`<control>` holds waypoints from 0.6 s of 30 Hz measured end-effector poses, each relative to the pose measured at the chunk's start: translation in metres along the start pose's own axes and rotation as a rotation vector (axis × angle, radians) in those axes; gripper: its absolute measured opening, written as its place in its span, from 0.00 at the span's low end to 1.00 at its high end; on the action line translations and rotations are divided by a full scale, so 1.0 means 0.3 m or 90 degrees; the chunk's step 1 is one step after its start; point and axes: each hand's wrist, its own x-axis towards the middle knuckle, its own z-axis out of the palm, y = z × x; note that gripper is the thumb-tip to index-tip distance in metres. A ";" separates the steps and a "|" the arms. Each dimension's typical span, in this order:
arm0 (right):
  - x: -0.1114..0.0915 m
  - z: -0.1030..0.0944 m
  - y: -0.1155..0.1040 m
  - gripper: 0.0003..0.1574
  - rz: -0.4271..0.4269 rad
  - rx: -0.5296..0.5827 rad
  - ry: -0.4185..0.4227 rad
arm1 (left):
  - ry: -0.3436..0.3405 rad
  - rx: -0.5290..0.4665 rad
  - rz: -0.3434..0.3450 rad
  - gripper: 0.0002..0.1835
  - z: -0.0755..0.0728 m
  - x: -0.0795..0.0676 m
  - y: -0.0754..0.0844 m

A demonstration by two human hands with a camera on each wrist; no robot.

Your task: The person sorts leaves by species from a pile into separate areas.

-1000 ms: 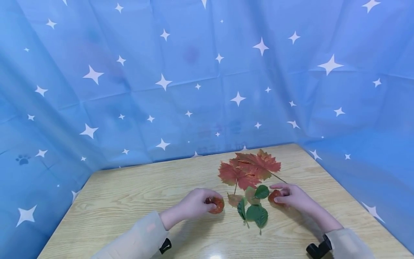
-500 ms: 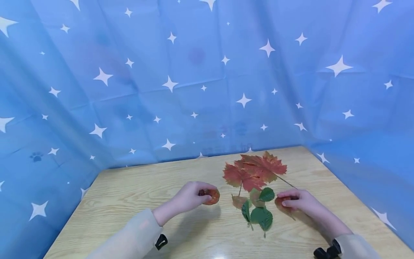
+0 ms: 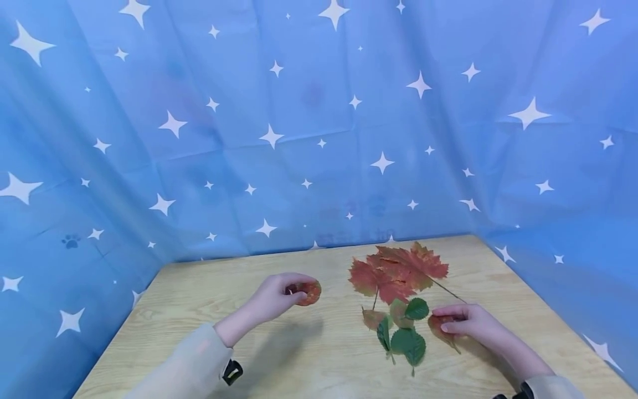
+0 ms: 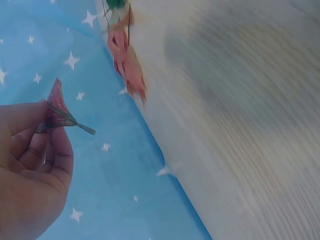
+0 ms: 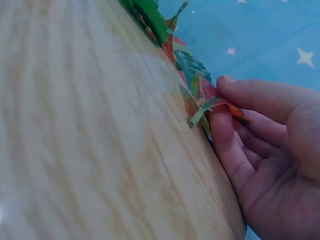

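Observation:
In the head view my left hand point(image 3: 276, 296) is raised over the table's left-middle part and pinches a small red leaf point(image 3: 312, 292). The left wrist view shows this leaf point(image 4: 58, 100) folded between thumb and fingers, its short stem sticking out. My right hand point(image 3: 473, 327) is low at the right of the leaf group. Between its thumb and fingers is a reddish-brown leaf point(image 3: 437, 327), stem toward me; fingers partly cover it. In the right wrist view the fingertips pinch that leaf point(image 5: 207, 92) close over the wood. Several green leaves point(image 3: 408, 343) lie just left of this hand.
Large red maple leaves point(image 3: 399, 271) overlap at the back right of the wooden table point(image 3: 209, 299), one long stem pointing toward my right hand. Brownish leaves point(image 3: 372, 318) lie among the green ones. A blue star-patterned curtain point(image 3: 279, 177) hangs behind and along the sides.
My left hand has lifted and moved left with its red leaf, away from the leaf group. My right hand has shifted slightly right and nearer with its leaf, whose stem now shows.

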 end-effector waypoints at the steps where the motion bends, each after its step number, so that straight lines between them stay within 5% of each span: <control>1: -0.001 -0.001 0.003 0.31 -0.002 -0.001 -0.003 | 0.006 0.000 -0.006 0.16 -0.009 -0.003 -0.008; 18: 0.006 0.007 0.016 0.31 0.008 0.045 0.004 | 0.148 0.027 -0.135 0.17 -0.194 -0.018 -0.186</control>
